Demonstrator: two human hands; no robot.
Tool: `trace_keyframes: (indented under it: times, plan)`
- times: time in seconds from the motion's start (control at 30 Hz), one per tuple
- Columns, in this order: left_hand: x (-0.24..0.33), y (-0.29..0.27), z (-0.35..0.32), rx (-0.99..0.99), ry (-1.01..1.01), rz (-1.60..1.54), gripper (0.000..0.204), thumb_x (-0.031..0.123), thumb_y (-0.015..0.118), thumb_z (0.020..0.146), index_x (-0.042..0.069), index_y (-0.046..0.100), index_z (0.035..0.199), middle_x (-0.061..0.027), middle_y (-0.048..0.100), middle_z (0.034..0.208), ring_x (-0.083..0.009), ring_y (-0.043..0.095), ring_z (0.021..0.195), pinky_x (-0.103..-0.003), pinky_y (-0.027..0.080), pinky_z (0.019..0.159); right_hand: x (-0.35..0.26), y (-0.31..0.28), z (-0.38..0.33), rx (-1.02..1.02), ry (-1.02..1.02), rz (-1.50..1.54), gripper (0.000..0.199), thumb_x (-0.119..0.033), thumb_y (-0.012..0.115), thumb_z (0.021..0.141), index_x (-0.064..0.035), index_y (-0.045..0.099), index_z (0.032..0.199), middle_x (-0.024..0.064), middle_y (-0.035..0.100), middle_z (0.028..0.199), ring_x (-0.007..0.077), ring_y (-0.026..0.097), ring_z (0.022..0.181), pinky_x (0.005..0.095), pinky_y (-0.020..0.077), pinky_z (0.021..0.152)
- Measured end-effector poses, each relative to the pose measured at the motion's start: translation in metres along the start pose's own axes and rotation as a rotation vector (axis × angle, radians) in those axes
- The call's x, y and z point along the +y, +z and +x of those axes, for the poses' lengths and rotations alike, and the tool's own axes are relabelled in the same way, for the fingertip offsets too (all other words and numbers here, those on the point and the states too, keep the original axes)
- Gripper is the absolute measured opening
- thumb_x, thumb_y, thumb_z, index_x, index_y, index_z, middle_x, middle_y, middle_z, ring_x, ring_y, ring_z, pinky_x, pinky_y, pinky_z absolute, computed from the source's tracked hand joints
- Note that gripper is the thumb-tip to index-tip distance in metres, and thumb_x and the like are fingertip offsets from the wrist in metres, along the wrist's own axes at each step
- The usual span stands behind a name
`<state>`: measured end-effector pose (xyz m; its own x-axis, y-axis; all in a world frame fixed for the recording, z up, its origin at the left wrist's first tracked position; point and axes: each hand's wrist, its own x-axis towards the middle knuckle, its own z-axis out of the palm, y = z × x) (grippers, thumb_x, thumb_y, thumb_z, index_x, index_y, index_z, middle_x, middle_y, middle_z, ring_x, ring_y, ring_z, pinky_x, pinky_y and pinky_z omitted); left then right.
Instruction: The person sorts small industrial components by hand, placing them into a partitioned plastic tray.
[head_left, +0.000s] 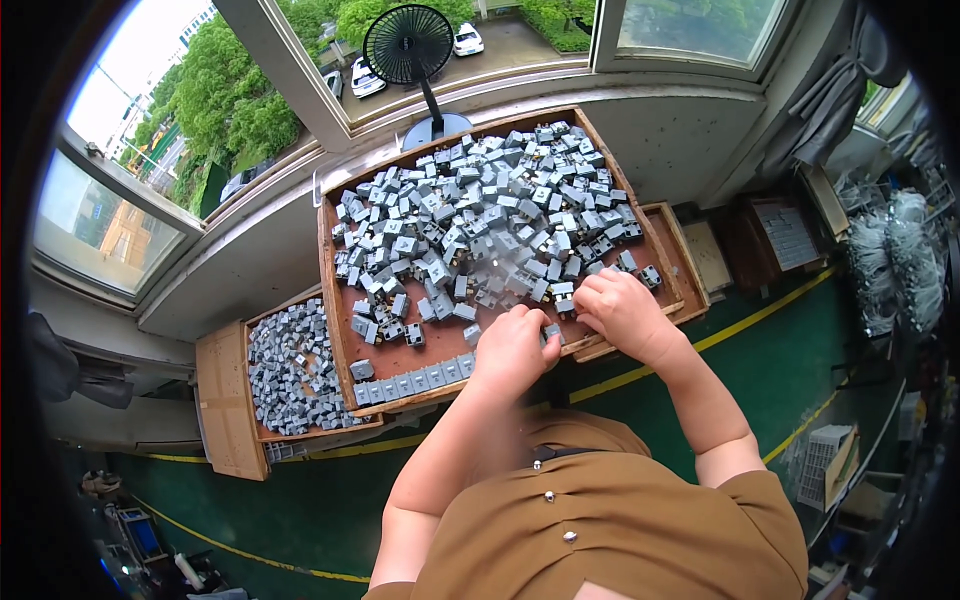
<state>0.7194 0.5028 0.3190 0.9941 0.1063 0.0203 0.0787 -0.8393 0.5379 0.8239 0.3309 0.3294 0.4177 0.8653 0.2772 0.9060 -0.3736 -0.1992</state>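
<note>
A wooden tray (335,290) holds a heap of small grey block-shaped plastic parts (480,215), some showing metal bits. At the tray's near edge my left hand (512,352) is closed, with a grey block (552,331) between its thumb and fingers. A row of similar blocks (420,380) stands along the near edge, to the left of that hand. Close by on the right, my right hand (618,308) has its fingers curled together over the tray's near right part, beside loose blocks. Its fingertips hide what they hold, if anything.
A second box of grey parts (295,370) stands lower left beside a cardboard flap (228,400). A black fan (410,45) stands behind the tray by the windows. At the right are another wooden tray (680,260) and plastic-wrapped bundles (890,260).
</note>
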Motion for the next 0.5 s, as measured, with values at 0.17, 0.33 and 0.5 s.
trace_keyframes:
  times: [0.17,0.33,0.5]
  plan:
    - [-0.001,0.0,-0.001,0.013,0.022,0.013,0.022,0.026,0.069,0.078,0.007,0.067,0.089,-0.0099,0.063,0.09,-0.0301,0.064,0.085,-0.04,0.053,0.076,-0.003,0.0,0.007,0.049,0.027,0.021,0.022,-0.012,0.073,0.071,-0.0096,0.06,0.088,0.0037,0.06,0.088,0.0246,0.058,0.086,0.0361,0.0479,0.077]
    - [-0.003,0.001,0.001,0.003,0.035,0.007,0.022,0.025,0.069,0.078,0.007,0.067,0.089,-0.01,0.063,0.088,-0.0306,0.064,0.084,-0.041,0.053,0.075,-0.006,0.015,0.014,0.07,0.021,-0.02,0.024,-0.013,0.074,0.072,-0.0101,0.06,0.092,0.0039,0.059,0.086,0.0238,0.058,0.086,0.0362,0.0482,0.076]
    - [-0.002,0.0,0.0,0.005,0.03,-0.011,0.022,0.025,0.069,0.078,0.006,0.067,0.089,-0.0103,0.063,0.087,-0.0309,0.064,0.083,-0.04,0.053,0.075,0.003,0.011,0.013,0.091,-0.089,-0.067,0.018,-0.015,0.067,0.071,-0.0123,0.057,0.085,0.0012,0.056,0.083,0.0192,0.058,0.088,0.0325,0.0476,0.077]
